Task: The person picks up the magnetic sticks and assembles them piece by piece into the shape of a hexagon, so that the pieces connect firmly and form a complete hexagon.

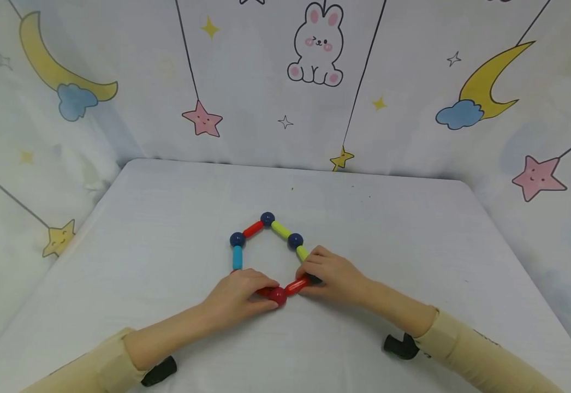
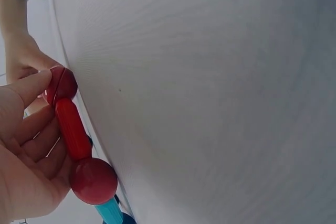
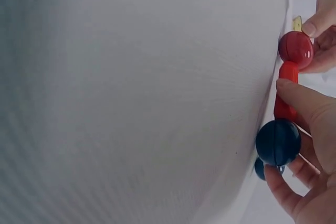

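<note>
A closed six-sided ring of toy magnetic rods and balls lies on the white table. My left hand (image 1: 236,295) pinches the red ball (image 1: 278,297) at its near corner between thumb and finger. In the left wrist view a red rod (image 2: 72,129) runs from that ball to a second red ball (image 2: 94,181) by the palm. With thumb and fingers my right hand (image 1: 337,277) grips another red rod (image 1: 296,286), which meets the near red ball. Its other fingers touch a dark blue ball (image 3: 278,142), mostly covered in the head view.
The far side has dark blue balls at the top (image 1: 267,219), left (image 1: 237,239) and right (image 1: 295,240), linked by red and lime rods. A cyan rod (image 1: 237,257) forms the left side. Behind the table (image 1: 388,218) hangs a patterned cloth (image 1: 266,65).
</note>
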`<state>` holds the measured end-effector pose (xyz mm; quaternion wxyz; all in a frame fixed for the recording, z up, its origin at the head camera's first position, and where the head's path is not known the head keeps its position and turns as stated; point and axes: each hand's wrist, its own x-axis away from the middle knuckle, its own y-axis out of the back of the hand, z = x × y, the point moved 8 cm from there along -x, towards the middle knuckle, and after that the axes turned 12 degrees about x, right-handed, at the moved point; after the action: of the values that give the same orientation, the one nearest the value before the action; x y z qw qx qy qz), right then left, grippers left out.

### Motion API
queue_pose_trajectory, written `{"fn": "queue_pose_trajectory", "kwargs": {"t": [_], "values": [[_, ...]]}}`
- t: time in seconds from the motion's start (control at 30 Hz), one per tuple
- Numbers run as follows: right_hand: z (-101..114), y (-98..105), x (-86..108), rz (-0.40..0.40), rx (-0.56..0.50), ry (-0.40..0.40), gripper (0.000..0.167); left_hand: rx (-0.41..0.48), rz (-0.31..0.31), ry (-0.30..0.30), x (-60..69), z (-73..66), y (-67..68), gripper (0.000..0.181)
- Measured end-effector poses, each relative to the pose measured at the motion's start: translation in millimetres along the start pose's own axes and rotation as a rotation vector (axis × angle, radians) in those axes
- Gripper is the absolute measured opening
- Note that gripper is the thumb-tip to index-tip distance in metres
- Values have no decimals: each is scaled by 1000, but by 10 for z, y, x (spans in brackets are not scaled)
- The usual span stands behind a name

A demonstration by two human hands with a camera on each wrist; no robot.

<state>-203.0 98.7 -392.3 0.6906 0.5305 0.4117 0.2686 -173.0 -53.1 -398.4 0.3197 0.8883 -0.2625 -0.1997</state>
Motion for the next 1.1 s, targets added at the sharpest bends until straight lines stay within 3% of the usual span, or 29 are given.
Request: {"fn": "queue_pose_trajectory", "kwargs": {"t": [0.2, 0.33, 0.4, 0.5, 0.63, 0.73, 0.87, 1.1], "values": [[-10, -13, -5, 54, -10, -40, 24, -3, 15, 2, -23, -11, -13, 33], [-73, -25, -3, 95, -45, -126, 24, 25, 28, 55, -59, 32, 33, 36], [-131, -18, -2, 96, -55, -194, 24, 40, 6, 70, -109, 64, 123, 37], [-251, 1, 14, 81, -76, -333, 25, 59, -74, 83, -239, 155, 359, 38], [-404, -7, 39, 77, -162, -504, 38, 75, -155, 131, -469, 404, 685, 41], [-478, -70, 27, 109, -228, -564, 49, 93, -119, 200, -635, 658, 774, 46], [-535, -184, -22, 163, -271, -580, 56, 130, -35, 267, -794, 925, 746, 50], [-616, -250, -94, 188, -292, -640, 56, 135, 48, 249, -973, 1056, 654, 49]]}}
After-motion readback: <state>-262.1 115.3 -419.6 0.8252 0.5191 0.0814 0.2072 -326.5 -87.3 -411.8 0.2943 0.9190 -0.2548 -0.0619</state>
